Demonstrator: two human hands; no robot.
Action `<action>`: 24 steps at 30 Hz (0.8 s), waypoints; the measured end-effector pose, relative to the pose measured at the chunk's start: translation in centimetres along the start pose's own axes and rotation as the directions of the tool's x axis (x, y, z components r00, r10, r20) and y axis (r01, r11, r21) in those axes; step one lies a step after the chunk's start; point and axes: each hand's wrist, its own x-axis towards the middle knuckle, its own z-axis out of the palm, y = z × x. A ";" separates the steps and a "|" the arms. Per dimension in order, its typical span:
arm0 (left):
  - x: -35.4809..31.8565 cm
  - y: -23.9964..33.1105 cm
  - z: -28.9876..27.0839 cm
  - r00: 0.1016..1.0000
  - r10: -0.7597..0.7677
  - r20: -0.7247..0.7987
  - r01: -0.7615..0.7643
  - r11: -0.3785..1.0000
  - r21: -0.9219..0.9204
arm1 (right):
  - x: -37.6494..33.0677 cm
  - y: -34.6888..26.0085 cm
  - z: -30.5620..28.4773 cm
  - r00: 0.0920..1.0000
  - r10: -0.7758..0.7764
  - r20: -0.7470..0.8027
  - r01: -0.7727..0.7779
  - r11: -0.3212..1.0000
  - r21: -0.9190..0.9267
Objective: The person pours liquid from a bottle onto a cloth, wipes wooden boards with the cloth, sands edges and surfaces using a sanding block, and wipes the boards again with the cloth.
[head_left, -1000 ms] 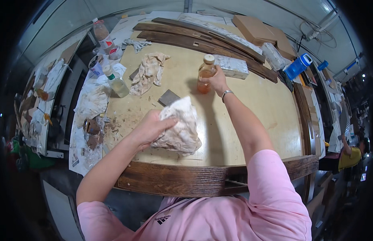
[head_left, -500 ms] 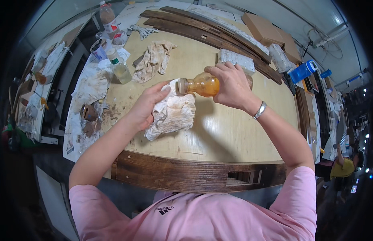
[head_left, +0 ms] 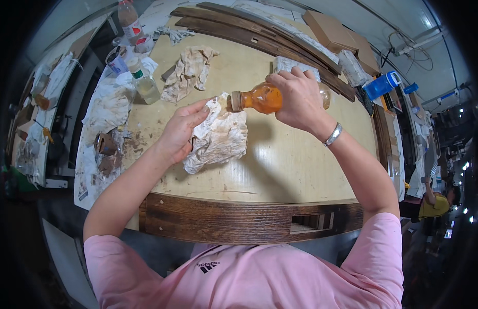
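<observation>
My left hand (head_left: 185,131) is closed on a crumpled white cloth (head_left: 221,135) with brownish stains, held above the pale worktable (head_left: 300,159). Closed around a clear plastic bottle (head_left: 264,99) of amber liquid is my right hand (head_left: 301,103). The bottle lies nearly level, its mouth end pointing left against the upper part of the cloth. A dark stained wooden board (head_left: 233,220) with a rectangular slot runs along the table's near edge, just in front of me.
Long dark boards (head_left: 259,38) lie along the far edge. A stained cloth (head_left: 191,73) sits beyond my left hand. At left stand a green-labelled bottle (head_left: 143,82) and a tall bottle (head_left: 129,21). To the right are a blue jug (head_left: 381,86) and cardboard boxes (head_left: 336,36).
The bottle has been tilted so that amber liquid fills its neck end, and a wet patch shows on the cloth by its mouth. The whole view has shifted slightly.
</observation>
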 end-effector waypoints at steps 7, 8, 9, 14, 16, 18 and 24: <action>-3.9 2.7 0.2 0.986 0.102 -0.131 -0.099 0.995 0.029 | 2.9 3.8 8.6 0.916 0.385 0.109 -0.367 0.699 0.614; -4.8 3.3 -0.5 0.978 0.165 -0.124 -0.161 0.986 0.043 | 3.5 5.4 11.1 0.885 0.441 0.151 -0.413 0.591 0.693; -6.1 3.9 -1.4 0.965 0.228 -0.130 -0.222 0.973 0.059 | 4.3 5.7 12.6 0.890 0.428 0.158 -0.407 0.587 0.700; -13.6 6.2 -2.5 0.851 0.456 -0.262 -0.405 0.886 0.227 | 6.7 6.9 19.0 0.858 0.498 0.127 -0.401 0.493 0.772; -16.4 6.8 -2.5 0.806 0.516 -0.291 -0.438 0.850 0.293 | 6.7 6.7 19.3 0.849 0.516 0.114 -0.446 0.582 0.680; -18.1 7.7 -0.9 0.741 0.620 -0.257 -0.503 0.767 0.399 | 6.0 14.9 22.1 0.861 0.493 0.127 -0.460 0.646 0.610; -25.0 1.6 6.2 0.722 0.691 -0.018 -0.174 0.206 0.963 | -7.8 4.0 2.4 0.866 -0.028 0.499 -0.398 0.564 0.723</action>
